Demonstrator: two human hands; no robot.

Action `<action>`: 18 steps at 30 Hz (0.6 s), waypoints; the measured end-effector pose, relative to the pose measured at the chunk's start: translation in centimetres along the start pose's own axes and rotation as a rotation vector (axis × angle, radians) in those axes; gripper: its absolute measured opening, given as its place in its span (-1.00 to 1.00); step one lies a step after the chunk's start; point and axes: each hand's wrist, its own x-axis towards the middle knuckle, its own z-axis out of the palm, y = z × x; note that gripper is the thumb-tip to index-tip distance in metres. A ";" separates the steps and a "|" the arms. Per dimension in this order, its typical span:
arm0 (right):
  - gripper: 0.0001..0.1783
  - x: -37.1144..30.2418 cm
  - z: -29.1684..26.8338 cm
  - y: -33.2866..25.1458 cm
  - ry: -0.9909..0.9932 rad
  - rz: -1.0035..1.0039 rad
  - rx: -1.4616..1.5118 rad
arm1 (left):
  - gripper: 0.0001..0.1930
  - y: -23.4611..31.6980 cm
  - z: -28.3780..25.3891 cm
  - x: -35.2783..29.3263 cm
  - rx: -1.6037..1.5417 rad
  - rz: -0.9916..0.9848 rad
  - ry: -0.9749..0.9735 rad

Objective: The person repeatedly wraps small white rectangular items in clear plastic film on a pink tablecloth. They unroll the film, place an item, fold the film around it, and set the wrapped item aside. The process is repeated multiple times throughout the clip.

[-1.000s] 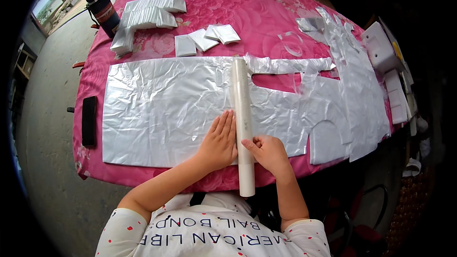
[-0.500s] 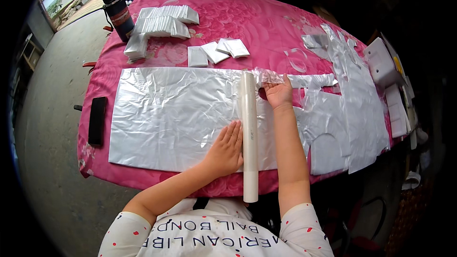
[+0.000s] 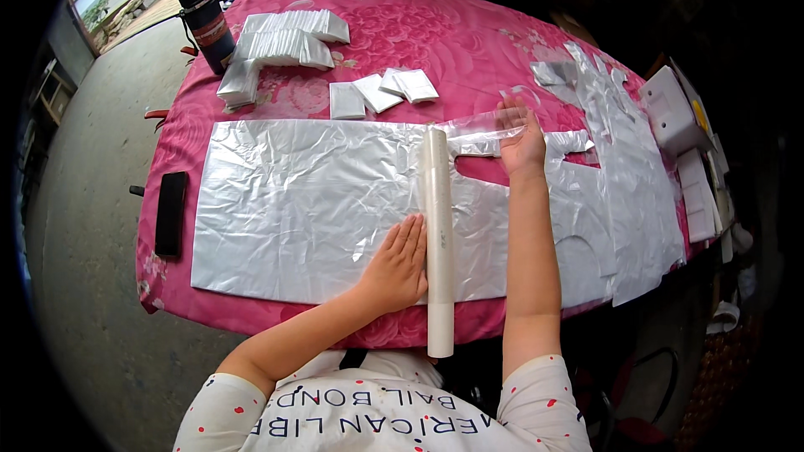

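"Film roll [image 3: 440,243] lying across the silver sheet [image 3: 285,209], near end jutting past the pink tablecloth's [image 3: 377,331] edge!"

"And your hands, from the head view?"

"My left hand [image 3: 398,264] is flat, fingers straight and close together, up against the roll's left side. My right hand [image 3: 523,144] is out to the right of its far end, clear film [image 3: 476,124] stretching across to my fingers!"

"Clamped on it?"

"Fingers look straight; whether they pinch the film, I can't tell."
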 end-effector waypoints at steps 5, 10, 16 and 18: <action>-0.65 1.8 -3.7 -1.1 0.279 0.079 -0.052 | -0.33 0.2 0.1 0.2 -0.036 -0.001 -0.003; -0.66 2.2 -3.5 -2.1 0.200 -0.027 -0.024 | -0.35 0.4 -0.1 0.4 0.032 0.019 -0.024; -0.52 -0.5 2.4 -2.1 0.069 -0.119 -0.465 | -0.34 0.2 -0.3 0.3 0.064 -0.009 -0.046; -0.47 -0.5 1.3 -2.8 0.343 -0.050 -0.893 | -0.35 0.3 -0.2 0.3 0.054 -0.004 -0.036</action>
